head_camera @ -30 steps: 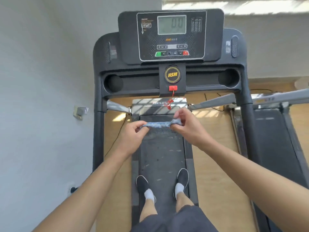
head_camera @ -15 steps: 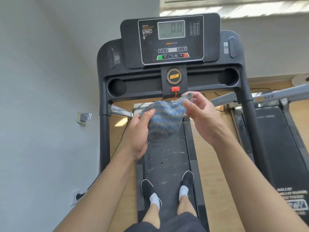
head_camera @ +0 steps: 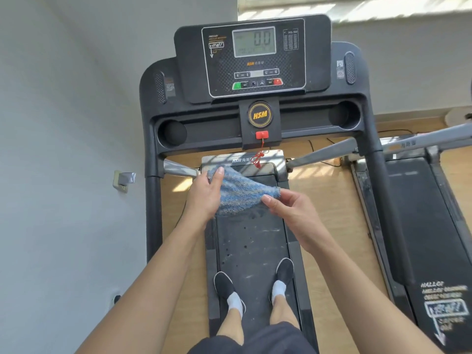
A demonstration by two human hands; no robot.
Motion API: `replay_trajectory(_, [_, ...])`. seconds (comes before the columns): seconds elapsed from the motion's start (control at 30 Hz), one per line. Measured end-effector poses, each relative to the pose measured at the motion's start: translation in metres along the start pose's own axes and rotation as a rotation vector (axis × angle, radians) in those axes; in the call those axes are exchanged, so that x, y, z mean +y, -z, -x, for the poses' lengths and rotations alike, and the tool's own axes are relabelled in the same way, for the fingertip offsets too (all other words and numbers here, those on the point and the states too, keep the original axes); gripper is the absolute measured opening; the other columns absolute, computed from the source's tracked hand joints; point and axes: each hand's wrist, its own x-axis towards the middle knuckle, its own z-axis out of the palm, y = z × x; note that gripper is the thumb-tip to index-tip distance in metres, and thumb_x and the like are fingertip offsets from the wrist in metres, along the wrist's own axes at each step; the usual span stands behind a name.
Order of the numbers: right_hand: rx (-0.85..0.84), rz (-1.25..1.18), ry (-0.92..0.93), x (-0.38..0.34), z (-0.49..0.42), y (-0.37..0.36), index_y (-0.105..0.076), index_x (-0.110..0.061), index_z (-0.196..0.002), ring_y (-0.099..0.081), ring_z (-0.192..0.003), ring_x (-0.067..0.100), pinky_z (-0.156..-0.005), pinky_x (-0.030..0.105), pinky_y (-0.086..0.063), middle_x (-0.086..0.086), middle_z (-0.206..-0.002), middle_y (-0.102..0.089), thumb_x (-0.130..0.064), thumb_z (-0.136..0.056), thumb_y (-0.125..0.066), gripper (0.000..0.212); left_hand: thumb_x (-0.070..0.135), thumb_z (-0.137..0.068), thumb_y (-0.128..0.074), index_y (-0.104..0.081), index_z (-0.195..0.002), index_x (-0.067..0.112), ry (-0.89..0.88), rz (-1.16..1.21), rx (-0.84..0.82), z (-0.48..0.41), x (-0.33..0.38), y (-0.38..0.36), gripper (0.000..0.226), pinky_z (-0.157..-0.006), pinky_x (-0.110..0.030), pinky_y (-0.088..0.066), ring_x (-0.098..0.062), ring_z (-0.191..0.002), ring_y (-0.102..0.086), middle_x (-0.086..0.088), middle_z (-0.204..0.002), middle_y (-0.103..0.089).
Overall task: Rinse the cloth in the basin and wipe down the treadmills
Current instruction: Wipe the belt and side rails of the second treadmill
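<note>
A blue and grey striped cloth [head_camera: 238,194] is spread between my two hands above the front of the treadmill belt [head_camera: 251,246]. My left hand [head_camera: 205,198] holds its left edge, thumb lying on top of the fabric. My right hand [head_camera: 290,213] pinches the cloth's right corner between thumb and fingers. I stand on the belt of a black treadmill whose console [head_camera: 255,57] shows 0.0. No basin is in view.
A second treadmill [head_camera: 424,226] stands close on the right, its grey handrail [head_camera: 419,140] crossing toward me. A white wall [head_camera: 63,149] runs along the left with a wall socket [head_camera: 124,180]. A red safety key and cord [head_camera: 261,146] hang under the console. The floor is wood.
The cloth went from a stretched strip to an opened sheet. My right hand dropped from near the red key to the cloth's lower right corner; my left hand keeps the left edge.
</note>
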Motion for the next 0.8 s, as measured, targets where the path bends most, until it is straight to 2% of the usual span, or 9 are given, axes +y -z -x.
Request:
replay_trajectory(0.07, [0.027,0.048,0.03,0.002,0.0,0.002,-0.077,-0.012,-0.115,-0.072,-0.111,0.019,-0.1,0.032,-0.053,0.004,-0.113,-0.079,-0.025,-0.097,-0.072,0.022,0.071,-0.092,-0.057,-0.066,-0.108,0.012,0.106,0.132,-0.038,0.0,-0.004,-0.003,0.062,-0.082,-0.051,-0.064,-0.034,-0.09,-0.076,-0.017,-0.103,-0.078])
replay_trajectory(0.17, [0.074,0.022,-0.013,0.005,0.001,0.003,-0.076,-0.009,-0.111,-0.072,-0.099,0.022,-0.102,0.047,-0.051,0.015,-0.108,-0.078,-0.024,-0.1,-0.07,0.02,0.034,-0.097,-0.077,-0.061,-0.105,0.012,0.26,0.379,-0.16,0.005,-0.006,-0.002,0.029,-0.058,-0.034,-0.057,-0.02,-0.073,-0.072,-0.005,-0.091,-0.077])
replay_trajectory(0.23, [0.089,-0.019,-0.044,0.007,0.002,0.007,-0.074,-0.004,-0.111,-0.071,-0.093,0.026,-0.102,0.057,-0.051,0.023,-0.106,-0.076,-0.019,-0.1,-0.069,0.02,0.034,-0.076,-0.094,-0.058,-0.125,0.017,0.278,0.403,-0.26,0.007,-0.014,0.002,0.063,-0.072,-0.041,-0.056,-0.024,-0.093,-0.072,-0.01,-0.112,-0.078])
replay_trajectory(0.3, [0.086,-0.047,-0.07,0.006,0.004,0.012,-0.073,-0.003,-0.113,-0.071,-0.095,0.027,-0.1,0.056,-0.052,0.022,-0.107,-0.076,-0.017,-0.097,-0.071,0.021,0.023,-0.066,-0.1,-0.051,-0.14,0.028,0.205,0.376,-0.345,0.012,-0.019,0.006,0.089,-0.087,-0.047,-0.058,-0.029,-0.104,-0.074,-0.016,-0.119,-0.077])
replay_trajectory(0.4, [-0.023,-0.065,-0.112,0.003,0.009,0.02,-0.07,-0.011,-0.123,-0.072,-0.103,0.023,-0.091,0.036,-0.056,0.011,-0.115,-0.077,-0.011,-0.093,-0.075,0.03,0.001,-0.074,-0.095,-0.064,-0.133,0.025,0.032,0.282,-0.384,0.021,-0.025,0.008,0.07,-0.096,-0.048,-0.062,-0.031,-0.105,-0.078,-0.017,-0.121,-0.077])
replay_trajectory(0.5, [-0.082,0.031,-0.088,0.002,0.012,0.027,-0.068,-0.011,-0.128,-0.073,-0.11,0.02,-0.091,0.026,-0.057,0.006,-0.119,-0.077,-0.003,-0.091,-0.076,0.039,0.014,-0.072,-0.098,-0.079,-0.108,0.027,-0.091,0.101,-0.349,0.026,-0.027,0.008,0.043,-0.098,-0.049,-0.058,-0.02,-0.098,-0.075,-0.014,-0.112,-0.079])
replay_trajectory(0.63, [0.043,0.243,-0.039,-0.001,0.012,0.03,-0.074,-0.014,-0.11,-0.076,-0.099,0.02,-0.09,0.03,-0.06,-0.001,-0.102,-0.08,-0.009,-0.082,-0.087,0.032,0.023,-0.071,-0.099,-0.079,-0.092,0.033,-0.153,-0.147,-0.184,0.027,-0.023,0.001,0.03,-0.068,-0.029,-0.044,-0.003,-0.064,-0.05,0.011,-0.072,-0.069])
replay_trajectory(0.73, [0.143,0.319,-0.019,-0.001,0.014,0.026,-0.069,-0.015,-0.101,-0.074,-0.08,0.01,-0.077,0.026,-0.059,-0.006,-0.086,-0.079,-0.011,-0.077,-0.091,0.033,0.02,-0.077,-0.094,-0.078,-0.089,0.033,-0.199,-0.238,-0.112,0.027,-0.019,-0.004,0.023,-0.067,-0.028,-0.045,-0.005,-0.067,-0.053,0.018,-0.079,-0.068])
replay_trajectory(0.8, [0.165,0.309,0.02,0.002,0.015,0.024,-0.065,-0.012,-0.096,-0.077,-0.084,0.016,-0.079,0.033,-0.06,-0.002,-0.09,-0.08,-0.007,-0.075,-0.092,0.034,0.014,-0.083,-0.088,-0.078,-0.093,0.033,-0.224,-0.267,-0.124,0.028,-0.017,-0.005,0.023,-0.07,-0.027,-0.046,-0.008,-0.072,-0.058,0.015,-0.091,-0.07])
